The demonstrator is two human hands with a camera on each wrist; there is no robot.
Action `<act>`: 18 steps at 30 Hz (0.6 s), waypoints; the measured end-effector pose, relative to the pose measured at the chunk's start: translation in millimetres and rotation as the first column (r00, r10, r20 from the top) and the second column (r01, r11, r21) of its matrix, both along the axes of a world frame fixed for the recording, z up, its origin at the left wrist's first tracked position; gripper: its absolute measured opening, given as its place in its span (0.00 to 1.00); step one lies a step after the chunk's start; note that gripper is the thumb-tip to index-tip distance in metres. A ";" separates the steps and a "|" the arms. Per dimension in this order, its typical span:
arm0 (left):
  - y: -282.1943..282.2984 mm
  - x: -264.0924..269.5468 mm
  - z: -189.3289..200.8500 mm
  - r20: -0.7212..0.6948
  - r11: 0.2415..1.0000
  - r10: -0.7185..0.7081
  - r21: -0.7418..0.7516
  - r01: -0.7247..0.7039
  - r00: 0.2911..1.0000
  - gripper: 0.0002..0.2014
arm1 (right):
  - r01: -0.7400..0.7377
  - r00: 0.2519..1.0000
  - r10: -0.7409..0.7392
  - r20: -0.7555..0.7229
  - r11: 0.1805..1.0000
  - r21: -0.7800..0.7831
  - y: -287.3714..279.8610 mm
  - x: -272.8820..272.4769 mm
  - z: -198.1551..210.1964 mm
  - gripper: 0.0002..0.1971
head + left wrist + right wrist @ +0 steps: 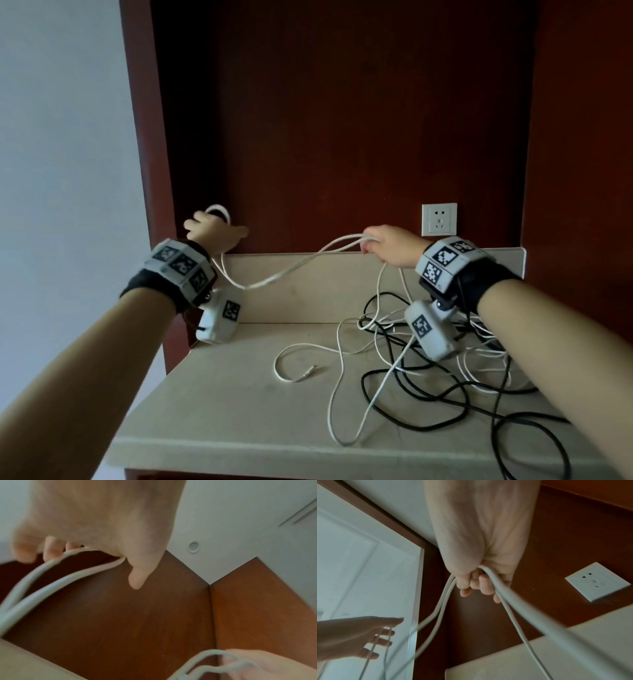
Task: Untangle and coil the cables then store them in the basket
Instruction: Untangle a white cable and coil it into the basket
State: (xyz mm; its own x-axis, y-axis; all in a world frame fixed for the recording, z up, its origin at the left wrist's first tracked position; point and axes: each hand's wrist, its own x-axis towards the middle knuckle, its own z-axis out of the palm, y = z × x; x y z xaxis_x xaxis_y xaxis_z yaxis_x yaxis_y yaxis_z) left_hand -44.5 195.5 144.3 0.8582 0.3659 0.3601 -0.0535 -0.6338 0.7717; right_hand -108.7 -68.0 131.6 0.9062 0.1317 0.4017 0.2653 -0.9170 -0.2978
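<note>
White cable [284, 274] is mid-coil, strung between both hands above the table [239, 394]. Left hand [214, 231] is up at 10 o'clock by the back panel, fingers spread fairly straight, with a loop of the cable hung round them and nothing pinched; the left wrist view shows two strands running under the fingers [51, 550]. Right hand [394, 245] is at 1 o'clock, just left of the socket [439, 219], fist clamped on a bunch of strands; the right wrist view shows at least three leaving the fingers [483, 584].

Key relation: the slack span sags between the hands, long axis running 9-to-3, low point nearer the left hand. From the right fist the cable drops to 5 o'clock into the tangle on the table, where white runs cross the black cable [428, 394]. One white end with a plug [310, 370] lies free at table centre, well apart from both hands.

Judgement: early in the task. One cable is part-wound, the rest of the pile is untouched, and no basket is in view. The right hand is nearer the pile, so it feeds and the left hand acts as the former. Risk: pulling up the tail drags black loops with it.
</note>
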 end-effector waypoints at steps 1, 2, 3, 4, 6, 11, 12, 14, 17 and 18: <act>-9.3 -5.8 -1.2 0.001 0.997 -0.008 0.082 0.008 1.000 0.40 | 0.009 1.000 -0.008 0.024 1.000 -0.023 3.9 -1.1 8.0 0.08; -20.8 -12.7 0.3 -0.001 0.991 -0.069 0.112 0.069 0.998 0.39 | 0.019 0.999 -0.017 0.039 0.998 -0.054 7.3 -2.0 15.5 0.08; -33.9 -19.6 1.9 -0.025 0.976 -0.142 0.160 0.145 0.990 0.35 | 0.030 0.999 -0.026 0.046 0.996 -0.086 10.4 -2.7 22.3 0.08; -44.7 -24.1 2.4 -0.028 0.951 -0.227 0.208 0.228 0.973 0.31 | 0.045 0.998 -0.039 0.048 0.992 -0.118 13.3 -3.3 28.0 0.08; -65.7 -35.5 5.2 -0.043 0.871 -0.371 0.332 0.364 0.928 0.21 | 0.077 0.996 -0.069 0.048 0.982 -0.172 18.8 -4.0 35.6 0.09; -101.0 -48.3 -1.0 -0.117 0.757 -0.525 0.388 0.526 0.843 0.12 | 0.152 0.988 -0.141 0.062 0.951 -0.269 28.7 -6.6 40.3 0.11; -103.0 -47.3 -3.1 -0.122 0.745 -0.532 0.403 0.531 0.838 0.12 | 0.165 0.986 -0.151 0.072 0.946 -0.278 28.6 -6.2 40.4 0.11; -107.3 -47.7 -7.2 -0.126 0.719 -0.533 0.454 0.526 0.837 0.15 | 0.179 0.983 -0.158 0.097 0.945 -0.273 27.0 -6.1 40.7 0.11; -114.6 -50.3 -7.5 -0.092 0.656 -0.587 0.529 0.539 0.804 0.14 | 0.194 0.979 -0.167 0.117 0.941 -0.277 21.5 -9.8 41.2 0.11; -114.8 -50.3 -7.1 -0.087 0.625 -0.622 0.543 0.560 0.778 0.12 | 0.197 0.978 -0.167 0.128 0.941 -0.276 18.7 -11.1 40.4 0.10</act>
